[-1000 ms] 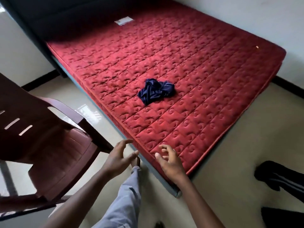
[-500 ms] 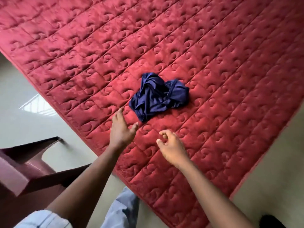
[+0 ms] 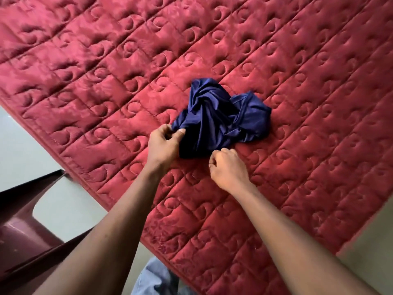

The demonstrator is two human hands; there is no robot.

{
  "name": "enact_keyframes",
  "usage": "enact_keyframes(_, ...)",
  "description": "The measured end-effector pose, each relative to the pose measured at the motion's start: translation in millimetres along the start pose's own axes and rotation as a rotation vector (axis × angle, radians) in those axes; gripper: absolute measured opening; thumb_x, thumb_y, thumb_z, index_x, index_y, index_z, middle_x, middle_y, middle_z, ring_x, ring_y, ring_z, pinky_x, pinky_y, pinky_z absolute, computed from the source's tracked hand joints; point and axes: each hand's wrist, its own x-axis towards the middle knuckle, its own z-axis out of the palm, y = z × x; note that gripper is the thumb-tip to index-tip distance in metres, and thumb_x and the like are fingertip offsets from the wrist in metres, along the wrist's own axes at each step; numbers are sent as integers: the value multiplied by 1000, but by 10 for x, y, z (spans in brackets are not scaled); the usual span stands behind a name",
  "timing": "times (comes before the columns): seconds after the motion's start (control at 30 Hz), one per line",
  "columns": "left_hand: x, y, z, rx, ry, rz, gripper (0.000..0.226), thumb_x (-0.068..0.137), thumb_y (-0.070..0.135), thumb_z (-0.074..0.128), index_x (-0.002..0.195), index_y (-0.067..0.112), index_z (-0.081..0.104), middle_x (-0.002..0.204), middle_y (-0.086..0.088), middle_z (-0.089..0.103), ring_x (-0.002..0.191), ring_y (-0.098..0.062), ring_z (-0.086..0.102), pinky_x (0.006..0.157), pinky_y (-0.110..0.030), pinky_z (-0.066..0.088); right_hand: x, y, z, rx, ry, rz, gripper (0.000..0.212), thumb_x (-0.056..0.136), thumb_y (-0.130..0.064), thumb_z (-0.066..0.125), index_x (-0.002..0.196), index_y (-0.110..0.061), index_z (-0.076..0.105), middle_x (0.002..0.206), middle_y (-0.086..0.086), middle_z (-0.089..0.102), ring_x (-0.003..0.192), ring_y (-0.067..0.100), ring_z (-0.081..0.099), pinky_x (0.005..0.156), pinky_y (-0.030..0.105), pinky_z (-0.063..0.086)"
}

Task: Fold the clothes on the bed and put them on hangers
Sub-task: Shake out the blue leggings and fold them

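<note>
A crumpled dark blue garment (image 3: pixel 221 118) lies in a heap on the red quilted mattress (image 3: pixel 106 67). My left hand (image 3: pixel 163 143) pinches the garment's near left edge between thumb and fingers. At the garment's near edge, my right hand (image 3: pixel 227 167) has its fingers curled in against the cloth; whether it grips cloth is hidden by the knuckles. No hangers are in view.
A dark maroon plastic chair (image 3: pixel 23 231) stands at the lower left beside the mattress edge. Pale floor (image 3: pixel 17 143) shows to the left and at the lower right corner. My trouser leg (image 3: pixel 155 277) is at the bottom centre.
Both hands have reached forward over the mattress to the blue garment. The left hand has closed on its edge, and the right hand has curled up against it. The view has moved closer.
</note>
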Motion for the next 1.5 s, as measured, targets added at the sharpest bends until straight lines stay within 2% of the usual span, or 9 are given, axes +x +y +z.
enact_keyframes(0.2, -599, 745, -277, -421, -253, 56, 19, 84, 15, 68, 95, 5, 56, 83, -7, 63, 66, -11, 63, 56, -28, 56, -523, -393, -355, 639, 250, -170, 85, 76, -29, 85, 150, -15, 43, 139, 5, 49, 132, 18, 49, 114, 27, 38)
enact_keyframes(0.33, -990, 1289, -416, -443, -359, 102, 26, 79, 9, 71, 99, 6, 54, 84, -9, 64, 68, -15, 68, 60, -30, 57, -765, -707, -978, 751, 539, -266, 51, 77, -16, 69, 127, -10, 63, 122, 3, 63, 117, 17, 61, 106, 36, 48)
enact_keyframes(0.5, -1555, 1903, -649, -334, -290, 375, 49, 95, -7, 65, 135, 22, 61, 79, 7, 61, 65, -5, 55, 59, -19, 46, -1218, -769, -1840, 888, 478, -298, 41, 74, 3, 60, 107, -18, 72, 88, -9, 74, 81, 3, 69, 77, 32, 57)
enact_keyframes(0.63, -2225, 2228, -746, -263, -313, 478, 37, 88, 7, 64, 125, 11, 70, 106, 0, 76, 95, -14, 68, 85, -34, 59, -1783, -709, -2424, 1080, 385, -455, 45, 75, 3, 54, 114, -8, 72, 97, -3, 77, 88, 9, 70, 84, 24, 54)
enact_keyframes(0.8, -3072, 2359, -805, 32, -196, 668, 40, 77, 8, 63, 101, 37, 77, 96, 5, 68, 89, -11, 60, 79, -35, 49, -2649, -484, -2914, 1561, 206, -461, 25, 82, -4, 59, 97, -12, 78, 93, -2, 77, 87, 10, 70, 81, 22, 55)
enact_keyframes(0.93, -3633, 2366, -666, 57, -107, 794, 10, 87, 28, 69, 95, 23, 69, 101, 10, 61, 92, -6, 58, 78, -28, 50, -3230, -233, -2989, 1856, 112, -388, 29, 91, -7, 48, 90, -9, 77, 82, 5, 76, 73, 15, 73, 68, 23, 58)
enact_keyframes(1.13, -4327, 2637, -515, -180, -170, 820, 5, 96, 16, 54, 94, 12, 55, 77, 0, 54, 69, -11, 47, 58, -26, 37, -3594, 85, -2776, 1546, 370, -194, 22, 75, -3, 56, 82, -13, 75, 69, -1, 70, 61, 14, 62, 61, 28, 45)
enact_keyframes(1.37, -4830, 2778, -327, 168, -246, 900, 7, 95, 10, 64, 99, 12, 70, 87, -4, 71, 80, -14, 65, 73, -36, 53, -3979, 160, -2720, 1193, 208, -707, 69, 79, -10, 78, 140, -27, 50, 139, 6, 61, 127, 20, 61, 103, 34, 54)
enact_keyframes(1.5, -5020, 2855, -265, 310, -165, 1057, 15, 84, 26, 74, 98, 27, 70, 85, 7, 71, 76, -6, 64, 76, -34, 56, -4084, -2, -2798, 1157, 312, -669, 7, 88, -17, 67, 92, -13, 71, 80, -3, 67, 74, 8, 60, 66, 26, 51)
